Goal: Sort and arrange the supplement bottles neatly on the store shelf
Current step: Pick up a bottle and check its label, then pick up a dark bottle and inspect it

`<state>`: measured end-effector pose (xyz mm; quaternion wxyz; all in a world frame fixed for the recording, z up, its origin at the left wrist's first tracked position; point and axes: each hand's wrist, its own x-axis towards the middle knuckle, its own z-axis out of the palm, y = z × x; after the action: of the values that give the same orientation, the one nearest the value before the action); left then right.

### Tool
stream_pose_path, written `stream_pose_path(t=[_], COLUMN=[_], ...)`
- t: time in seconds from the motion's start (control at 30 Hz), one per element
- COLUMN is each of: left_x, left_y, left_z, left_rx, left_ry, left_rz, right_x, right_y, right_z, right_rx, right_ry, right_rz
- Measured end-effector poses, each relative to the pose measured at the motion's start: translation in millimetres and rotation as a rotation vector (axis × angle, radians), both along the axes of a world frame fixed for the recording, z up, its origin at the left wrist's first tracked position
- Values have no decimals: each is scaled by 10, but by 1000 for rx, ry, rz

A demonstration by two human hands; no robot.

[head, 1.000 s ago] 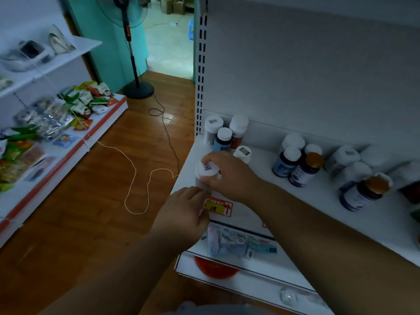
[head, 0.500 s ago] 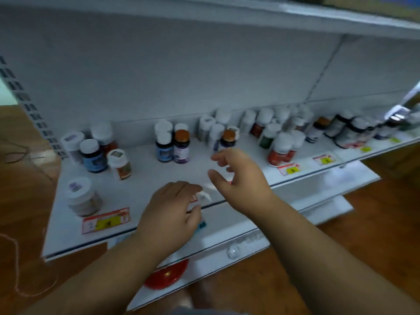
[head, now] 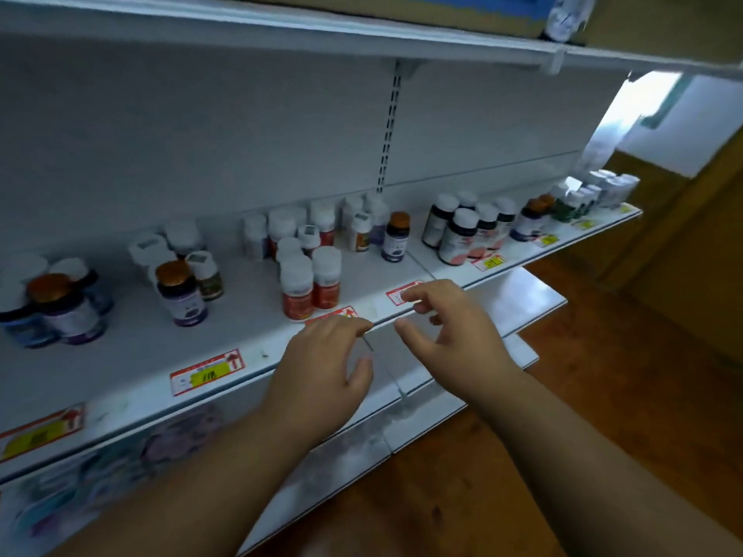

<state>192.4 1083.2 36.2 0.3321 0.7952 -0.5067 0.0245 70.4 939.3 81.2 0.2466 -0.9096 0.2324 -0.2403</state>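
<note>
White shelf (head: 132,347) bottles still in loose clusters, red-label pair (head: 311,283) near front edge, both my hands (head: 321,371) (head: 446,327) empty, fingers relaxed, sorting barely started

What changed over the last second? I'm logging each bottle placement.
The right hand let go of the white-capped bottle it was setting at the shelf's left end; that bottle is now out of view. Both hands moved right along the white metal shelf. The left hand remains empty.
</note>
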Motion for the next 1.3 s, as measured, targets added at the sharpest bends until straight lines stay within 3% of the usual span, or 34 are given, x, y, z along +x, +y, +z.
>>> stream_pose_path(t=[0.37,0.5,0.67,0.87,1.1,1.3], left_x=[395,514,612,608,497,172], left_y=[-1283,-1700,-2061,-2412,-2538,-2322], left_z=[-126,-117,-223,-323,-305,75], left_rx=[40,17,19,-80,-52,-108], left_ry=[121,217,203,196,161,405], left_rz=[22,51,195,415,579,617], right_x=[551,840,1313,1694,1788,1353], right_y=[-1285,-1809,-2310,-2625,-2728,-2686], right_z=[-243,-261,-528,-882,-929,-377], right_rx=[171,135,51,160,343,740], right_ry=[-8,30,-8,148,108,13], right_rz=[-69,-20,55,284,446,627])
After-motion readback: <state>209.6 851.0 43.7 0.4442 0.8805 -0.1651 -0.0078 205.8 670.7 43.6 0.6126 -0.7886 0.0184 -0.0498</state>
